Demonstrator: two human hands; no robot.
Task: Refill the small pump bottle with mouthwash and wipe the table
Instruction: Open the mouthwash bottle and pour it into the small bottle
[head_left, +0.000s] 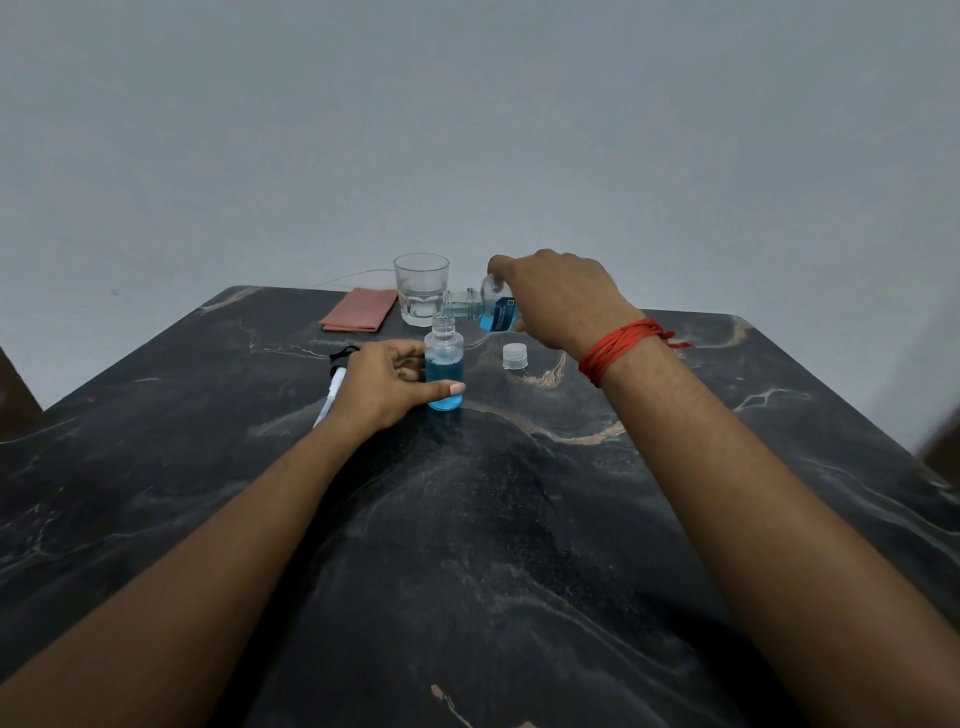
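Observation:
A small clear bottle stands upright and uncapped on the dark marble table, about half full of blue liquid. My left hand grips it from the left, thumb across its base. My right hand holds the mouthwash bottle tipped on its side, its open neck just above the small bottle's mouth, blue liquid pooled in its lower side. The pump head, black and white, lies on the table behind my left hand, partly hidden.
An empty drinking glass stands behind the bottles. A folded pink cloth lies to its left near the table's far edge. The mouthwash bottle's clear cap sits on the table under my right wrist. A grey wall rises behind.

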